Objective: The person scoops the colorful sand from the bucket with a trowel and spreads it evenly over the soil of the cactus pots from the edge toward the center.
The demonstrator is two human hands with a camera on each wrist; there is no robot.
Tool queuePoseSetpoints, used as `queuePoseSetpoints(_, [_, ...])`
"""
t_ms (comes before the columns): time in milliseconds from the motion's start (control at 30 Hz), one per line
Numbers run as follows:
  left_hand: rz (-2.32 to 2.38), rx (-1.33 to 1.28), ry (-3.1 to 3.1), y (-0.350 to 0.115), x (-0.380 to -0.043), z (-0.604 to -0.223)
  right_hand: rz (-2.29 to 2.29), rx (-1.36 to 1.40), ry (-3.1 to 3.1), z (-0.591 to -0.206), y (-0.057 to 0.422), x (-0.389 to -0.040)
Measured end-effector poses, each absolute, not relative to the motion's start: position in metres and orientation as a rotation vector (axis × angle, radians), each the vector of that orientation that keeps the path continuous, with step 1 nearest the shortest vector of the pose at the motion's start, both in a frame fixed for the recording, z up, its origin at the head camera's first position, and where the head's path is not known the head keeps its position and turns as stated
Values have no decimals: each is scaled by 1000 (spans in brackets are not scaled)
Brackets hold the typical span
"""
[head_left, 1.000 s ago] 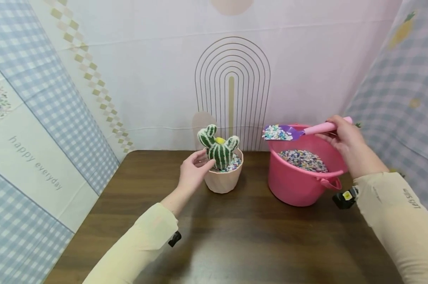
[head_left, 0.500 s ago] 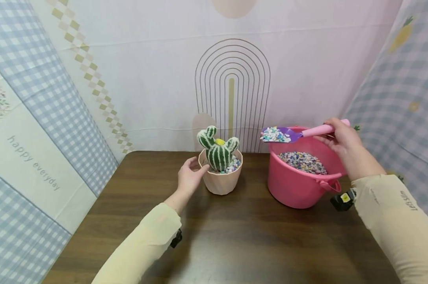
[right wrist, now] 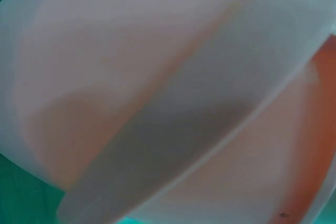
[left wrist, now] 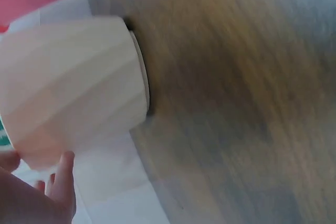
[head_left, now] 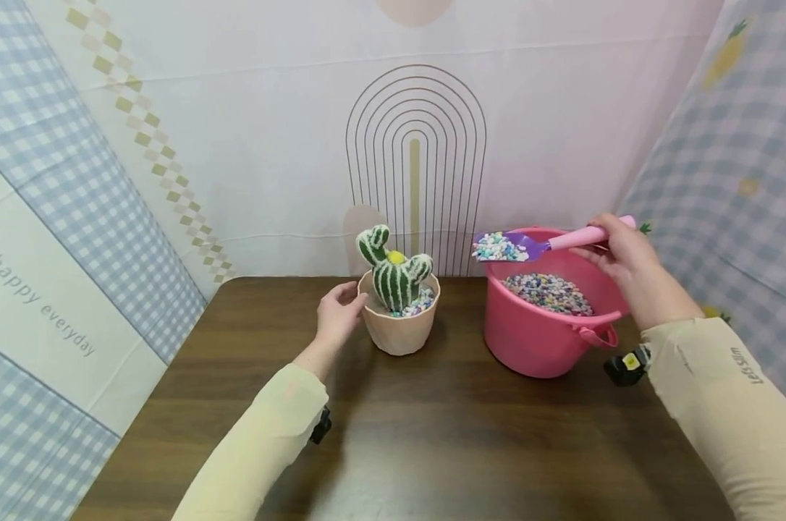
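Note:
In the head view, my right hand (head_left: pixel 627 257) grips the pink handle of a toy shovel (head_left: pixel 585 236). Its purple blade carries a heap of pastel pebbles (head_left: pixel 499 247) at the left rim of a pink bucket (head_left: pixel 530 340). My left hand (head_left: pixel 339 312) is at the left side of a peach flowerpot (head_left: pixel 399 334), its thumb right at the rim and its fingers loosely bent. A knitted green cactus (head_left: pixel 396 284) stands in the pot, tilted slightly left, with pebbles showing to its right. In the left wrist view, fingertips (left wrist: pixel 65 161) lie close to the pot's ribbed wall (left wrist: pixel 79 82).
More mixed pebbles (head_left: pixel 549 293) lie inside the bucket, whose handle (head_left: pixel 598 336) hangs at its front right. Both containers stand on a dark wooden table (head_left: pixel 432 434) near the back cloth (head_left: pixel 269 145). The right wrist view is a blurred close-up.
My left hand has drawn back from the cactus to the pot's left rim. The cactus leans a little more to the left. The loaded shovel stays over the bucket rim, nearly still.

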State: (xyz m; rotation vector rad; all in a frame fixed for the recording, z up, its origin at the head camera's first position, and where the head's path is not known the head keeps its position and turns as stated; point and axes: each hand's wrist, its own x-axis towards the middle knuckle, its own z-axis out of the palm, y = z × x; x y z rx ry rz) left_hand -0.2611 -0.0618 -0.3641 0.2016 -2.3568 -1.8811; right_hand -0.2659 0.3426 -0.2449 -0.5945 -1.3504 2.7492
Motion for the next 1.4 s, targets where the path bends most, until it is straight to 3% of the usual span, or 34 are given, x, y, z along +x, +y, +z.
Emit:
queuePoseSetpoints(333, [-1840,158,-2274,-44,-241,-369,2705,-633,-1414,-241,342,-263])
queuePoseSetpoints(733, [-2100,177,-2244,-45,-253,-368,2744,-645,-1468,-241,330,-258])
queuePoseSetpoints(1400, [-2031,281,-2212,-39,-261,-363,2489,-493,-1869,-235,287,-271])
